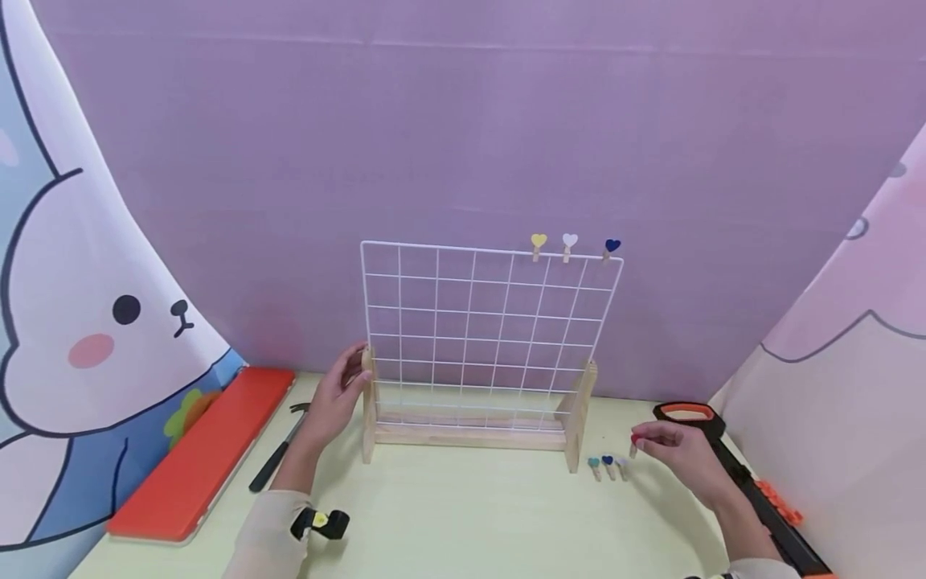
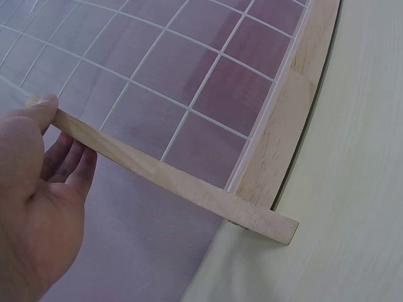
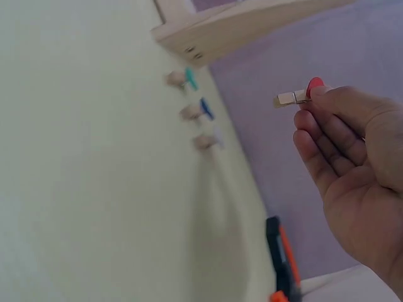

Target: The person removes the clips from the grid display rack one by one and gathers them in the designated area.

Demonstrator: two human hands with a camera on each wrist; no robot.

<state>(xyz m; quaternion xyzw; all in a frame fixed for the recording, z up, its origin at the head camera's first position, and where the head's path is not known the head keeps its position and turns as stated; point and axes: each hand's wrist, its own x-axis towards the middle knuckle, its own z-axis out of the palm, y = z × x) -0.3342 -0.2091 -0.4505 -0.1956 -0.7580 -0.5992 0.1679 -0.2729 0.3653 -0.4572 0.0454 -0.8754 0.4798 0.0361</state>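
Observation:
A white wire grid (image 1: pixel 470 322) stands in a wooden base (image 1: pixel 463 435) in the middle of the table. Yellow (image 1: pixel 538 241), white (image 1: pixel 569 241) and dark blue (image 1: pixel 612 246) heart clothespins are clipped along its top edge, toward the right. My left hand (image 1: pixel 336 398) grips the top of the left wooden upright (image 2: pixel 164 176), thumb on one side and fingers on the other. Between thumb and fingers, my right hand (image 1: pixel 683 458) pinches a small wooden clothespin with a red heart (image 3: pixel 295 97), raised off the table. Teal (image 1: pixel 595 463), dark blue (image 1: pixel 608 461) and pale (image 1: pixel 621 466) heart clothespins lie left of that hand.
At the left lie a long red case (image 1: pixel 206 458) and a hammer (image 1: pixel 278 452) with a black handle. A black-and-orange handsaw (image 1: pixel 752 486) runs along the right edge. Purple cloth (image 1: pixel 463 145) hangs behind the grid.

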